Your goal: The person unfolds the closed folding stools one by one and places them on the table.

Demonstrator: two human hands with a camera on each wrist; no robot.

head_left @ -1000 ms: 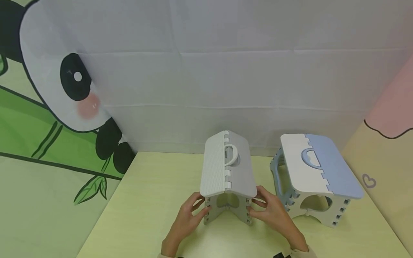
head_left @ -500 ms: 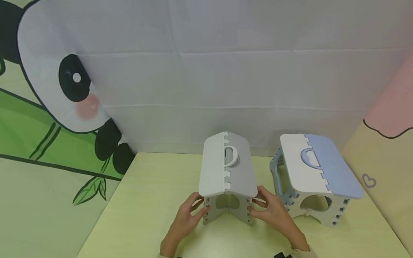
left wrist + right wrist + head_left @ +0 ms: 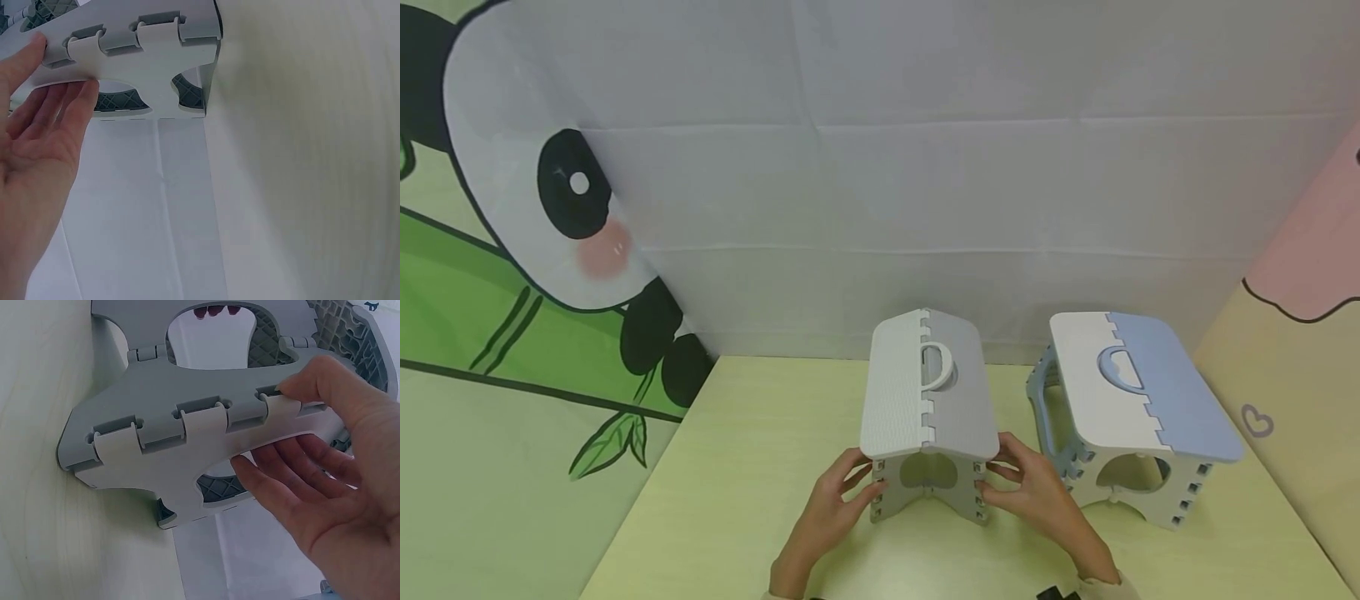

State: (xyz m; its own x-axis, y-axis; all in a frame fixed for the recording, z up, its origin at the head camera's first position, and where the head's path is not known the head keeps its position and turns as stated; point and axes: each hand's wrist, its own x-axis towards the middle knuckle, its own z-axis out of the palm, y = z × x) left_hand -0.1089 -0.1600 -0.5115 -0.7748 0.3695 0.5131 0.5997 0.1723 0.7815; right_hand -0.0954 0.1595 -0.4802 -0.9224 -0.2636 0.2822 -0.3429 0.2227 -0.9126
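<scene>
A white and grey folding step stool (image 3: 895, 392) stands on the table, its top bent upward along the middle hinge, where a white handle loop (image 3: 943, 367) shows. At its near left leg, my left hand (image 3: 831, 512) grips the hinged edge; in the left wrist view the thumb lies on the outer face and the fingers curl under the side panel. My right hand (image 3: 1033, 492) grips the near right leg. In the right wrist view its thumb presses by the hinge knuckles and the fingers reach around the panel's edge. Both fingertips are partly hidden behind the panels.
A second folding stool (image 3: 1120, 383), white and blue with a flat top, stands unfolded at the right, close beside my right forearm. The pale table (image 3: 760, 425) meets a white cloth backdrop (image 3: 850, 183) behind. A panda drawing (image 3: 512, 192) covers the left side.
The grey stool's top has spread slightly wider and sunk a little as its two halves flatten. Both hands keep their grip on the legs. The blue stool stays put.
</scene>
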